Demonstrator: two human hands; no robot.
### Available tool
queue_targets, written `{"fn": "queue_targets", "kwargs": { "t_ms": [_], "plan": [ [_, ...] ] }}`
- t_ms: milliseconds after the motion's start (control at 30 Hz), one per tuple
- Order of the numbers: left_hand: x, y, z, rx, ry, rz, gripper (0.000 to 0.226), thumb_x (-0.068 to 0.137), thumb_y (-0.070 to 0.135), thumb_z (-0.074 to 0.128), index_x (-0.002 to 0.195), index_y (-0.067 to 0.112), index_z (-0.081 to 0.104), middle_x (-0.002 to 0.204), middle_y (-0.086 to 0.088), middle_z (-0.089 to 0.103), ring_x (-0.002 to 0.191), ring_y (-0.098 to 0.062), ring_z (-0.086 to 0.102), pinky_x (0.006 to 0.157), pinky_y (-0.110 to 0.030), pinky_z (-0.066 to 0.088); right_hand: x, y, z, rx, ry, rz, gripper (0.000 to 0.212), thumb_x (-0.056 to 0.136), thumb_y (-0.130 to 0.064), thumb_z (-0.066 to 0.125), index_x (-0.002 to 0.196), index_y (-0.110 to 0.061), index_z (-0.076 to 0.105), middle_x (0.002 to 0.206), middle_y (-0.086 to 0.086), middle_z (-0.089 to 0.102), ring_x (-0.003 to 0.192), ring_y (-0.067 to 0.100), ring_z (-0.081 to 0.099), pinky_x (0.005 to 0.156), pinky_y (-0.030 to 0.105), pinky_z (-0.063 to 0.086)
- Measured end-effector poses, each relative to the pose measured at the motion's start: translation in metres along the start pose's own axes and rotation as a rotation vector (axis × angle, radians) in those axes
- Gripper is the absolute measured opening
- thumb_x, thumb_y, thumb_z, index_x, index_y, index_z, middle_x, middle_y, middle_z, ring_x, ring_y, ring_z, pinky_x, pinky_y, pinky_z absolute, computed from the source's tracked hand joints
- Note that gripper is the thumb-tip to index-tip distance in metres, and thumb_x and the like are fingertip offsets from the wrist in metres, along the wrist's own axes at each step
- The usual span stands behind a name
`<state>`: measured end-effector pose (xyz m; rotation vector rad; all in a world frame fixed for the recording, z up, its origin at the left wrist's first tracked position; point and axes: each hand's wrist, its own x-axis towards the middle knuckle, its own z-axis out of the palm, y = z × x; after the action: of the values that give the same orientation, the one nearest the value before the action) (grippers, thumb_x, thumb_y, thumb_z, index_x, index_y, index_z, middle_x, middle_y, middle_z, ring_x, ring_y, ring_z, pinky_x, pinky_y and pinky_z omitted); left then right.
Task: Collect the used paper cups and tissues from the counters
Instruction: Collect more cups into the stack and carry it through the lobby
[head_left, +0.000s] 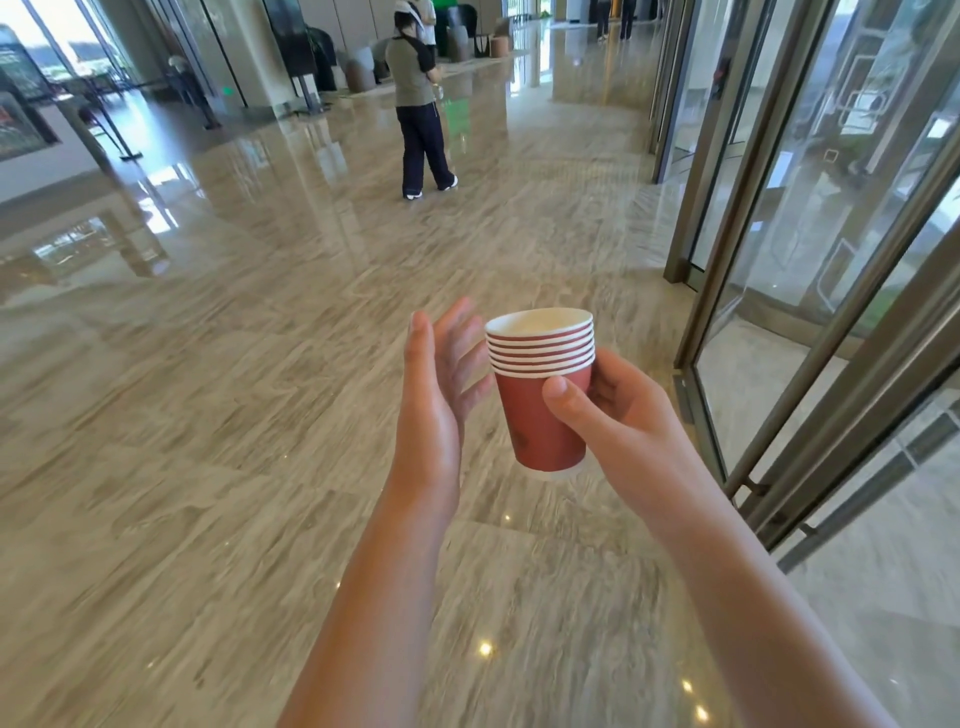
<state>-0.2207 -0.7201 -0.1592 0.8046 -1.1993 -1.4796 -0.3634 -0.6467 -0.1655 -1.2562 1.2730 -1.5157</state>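
- Marble floor (234, 415), polished, wide lobby; glass doors (831, 260) on the right; a person (418, 104) standing well ahead. No counter in view.
- Right hand (618, 415) wraps the stack of cups (540, 384), thumb across the red side, held upright, probably for carrying.
- Left hand (441, 374) flat-fingered, empty, just beside the stack, likely to steady it.

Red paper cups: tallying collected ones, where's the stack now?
Head view, centre-right: the stack of red paper cups is held by the right hand, beside the open left hand.
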Motion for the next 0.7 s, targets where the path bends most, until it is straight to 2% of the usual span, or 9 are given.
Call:
{"fn": "queue_targets", "kwargs": {
  "t_ms": [267, 400, 500, 600, 700],
  "plan": [
    [-0.006, 0.001, -0.020, 0.002, 0.037, 0.005, 0.073, 0.089, 0.070, 0.030, 0.142, 0.028, 0.058, 0.145, 0.001, 0.061, 0.129, -0.008, 0.061, 0.118, -0.047, 0.038, 0.002, 0.002, 0.016, 0.011, 0.009, 0.022, 0.042, 0.085, -0.045, 0.069, 0.119, -0.019, 0.069, 0.114, 0.008, 0.076, 0.110, 0.026, 0.070, 0.101, 0.048, 0.055],
    [-0.004, 0.001, -0.033, -0.019, 0.056, -0.004, 0.073, 0.089, 0.069, 0.029, 0.142, 0.027, 0.058, 0.143, 0.000, 0.063, 0.130, -0.011, 0.061, 0.119, -0.049, 0.036, 0.004, 0.007, 0.027, -0.008, -0.004, 0.048, 0.033, 0.091, -0.038, 0.069, 0.117, -0.017, 0.070, 0.113, 0.011, 0.075, 0.110, 0.027, 0.070, 0.101, 0.051, 0.054],
    [-0.004, 0.002, -0.043, -0.021, 0.057, -0.014, 0.074, 0.089, 0.069, 0.029, 0.143, 0.027, 0.057, 0.141, -0.002, 0.064, 0.130, -0.012, 0.061, 0.119, -0.049, 0.036, 0.005, 0.010, 0.036, -0.023, -0.014, 0.071, 0.037, 0.090, -0.041, 0.069, 0.118, -0.017, 0.069, 0.114, 0.011, 0.074, 0.112, 0.026, 0.069, 0.103, 0.052, 0.052],
    [-0.002, -0.001, -0.054, -0.043, 0.057, -0.016, 0.074, 0.090, 0.069, 0.028, 0.143, 0.026, 0.056, 0.142, -0.003, 0.063, 0.130, -0.013, 0.061, 0.119, -0.049, 0.036, 0.006, 0.014, 0.045, -0.032, -0.005, 0.068, 0.039, 0.087, -0.043, 0.069, 0.115, -0.017, 0.070, 0.113, 0.012, 0.074, 0.110, 0.027, 0.069, 0.101, 0.048, 0.054],
    [0.000, -0.007, -0.062, -0.064, 0.041, -0.017, 0.074, 0.091, 0.069, 0.028, 0.145, 0.026, 0.055, 0.144, -0.002, 0.062, 0.130, -0.011, 0.060, 0.119, -0.048, 0.036, 0.004, 0.021, 0.051, -0.035, 0.005, 0.069, 0.037, 0.086, -0.044, 0.067, 0.116, -0.022, 0.070, 0.112, 0.006, 0.076, 0.109, 0.021, 0.070, 0.099, 0.040, 0.056]
  ]
}}
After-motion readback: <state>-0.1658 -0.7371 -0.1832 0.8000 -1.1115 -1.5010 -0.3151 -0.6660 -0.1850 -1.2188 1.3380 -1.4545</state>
